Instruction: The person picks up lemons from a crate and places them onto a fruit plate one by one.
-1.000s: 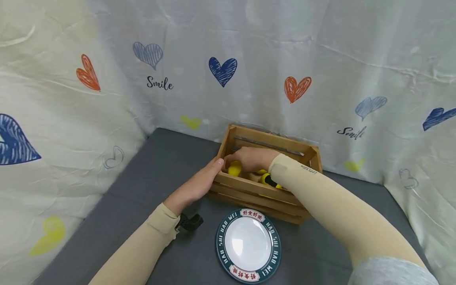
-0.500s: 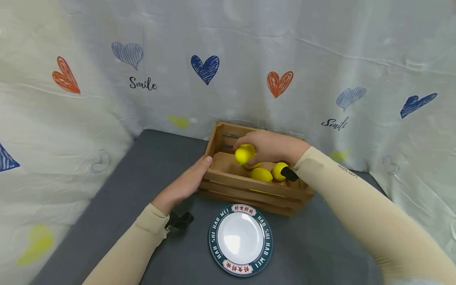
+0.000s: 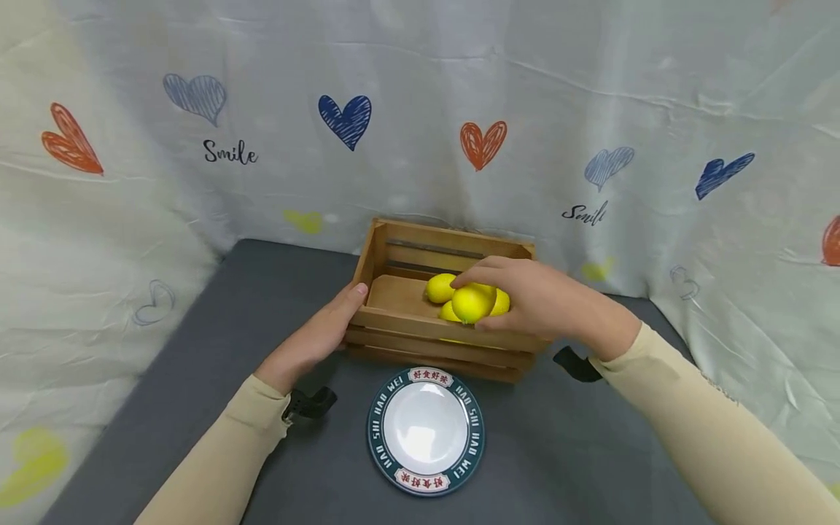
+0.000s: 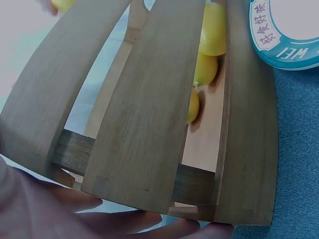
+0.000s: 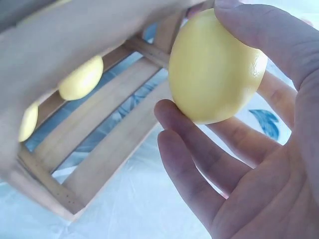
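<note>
My right hand (image 3: pixel 551 299) pinches a yellow lemon (image 3: pixel 472 302) between thumb and fingers, above the front side of a slatted wooden crate (image 3: pixel 407 326). In the right wrist view the held lemon (image 5: pixel 214 69) hangs outside the slats, the fingertips around its lower side. More lemons lie inside the crate, among them one lemon (image 3: pixel 440 288) behind the held one; others are partly hidden by it and the hand. My left hand (image 3: pixel 311 339) grips the crate's left end, thumb on the top rim. The left wrist view shows its fingers (image 4: pixel 119 220) along the end slats.
A round plate with a dark green lettered rim (image 3: pixel 377 430) lies on the grey tabletop (image 3: pixel 282 292) in front of the crate. A pale curtain (image 3: pixel 407 58) printed with hearts hangs right behind the crate. A black strap (image 3: pixel 313 403) sits at the left wrist.
My right hand has come up from inside the crate with a lemon and moved right, toward the front rim. The left hand keeps its hold. The head view has swung to the right.
</note>
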The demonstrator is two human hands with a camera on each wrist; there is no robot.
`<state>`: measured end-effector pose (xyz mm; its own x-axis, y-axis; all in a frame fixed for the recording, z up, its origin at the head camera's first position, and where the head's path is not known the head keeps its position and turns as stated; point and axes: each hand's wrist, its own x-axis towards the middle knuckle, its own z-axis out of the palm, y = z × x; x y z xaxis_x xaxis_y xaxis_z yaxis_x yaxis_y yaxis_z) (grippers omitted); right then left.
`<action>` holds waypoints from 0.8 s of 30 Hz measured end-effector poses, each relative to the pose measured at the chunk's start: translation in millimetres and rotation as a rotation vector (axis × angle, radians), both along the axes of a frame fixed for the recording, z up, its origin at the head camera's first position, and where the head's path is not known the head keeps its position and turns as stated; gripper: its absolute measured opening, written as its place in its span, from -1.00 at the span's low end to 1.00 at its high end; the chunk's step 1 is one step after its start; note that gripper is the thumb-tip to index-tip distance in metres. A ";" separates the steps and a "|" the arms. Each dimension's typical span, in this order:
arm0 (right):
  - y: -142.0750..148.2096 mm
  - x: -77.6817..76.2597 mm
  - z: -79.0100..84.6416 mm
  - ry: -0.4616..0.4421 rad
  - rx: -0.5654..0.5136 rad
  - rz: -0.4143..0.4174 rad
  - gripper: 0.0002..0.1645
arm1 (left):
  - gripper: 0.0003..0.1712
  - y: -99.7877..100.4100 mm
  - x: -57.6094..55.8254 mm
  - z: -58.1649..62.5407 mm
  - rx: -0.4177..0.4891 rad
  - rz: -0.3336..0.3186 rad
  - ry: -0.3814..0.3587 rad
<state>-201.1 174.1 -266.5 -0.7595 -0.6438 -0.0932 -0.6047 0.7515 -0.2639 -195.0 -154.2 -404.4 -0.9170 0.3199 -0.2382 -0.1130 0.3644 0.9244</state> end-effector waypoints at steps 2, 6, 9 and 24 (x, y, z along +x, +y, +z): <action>3.9 10.0 -2.1 0.021 -0.019 0.012 -0.29 | 0.09 -1.1 0.3 -1.0 0.000 0.005 -0.005; 8.0 28.5 -7.2 0.028 -0.052 0.046 -0.28 | 0.09 -1.1 -0.6 -2.8 -0.015 0.006 0.004; 8.1 41.3 -12.3 0.041 -0.041 0.073 -0.25 | 0.11 0.2 -1.3 -2.2 -0.025 0.000 0.008; -20.1 61.0 -76.7 -0.033 -0.084 0.198 -0.30 | 0.07 -2.2 -0.2 0.8 -0.003 -0.008 0.007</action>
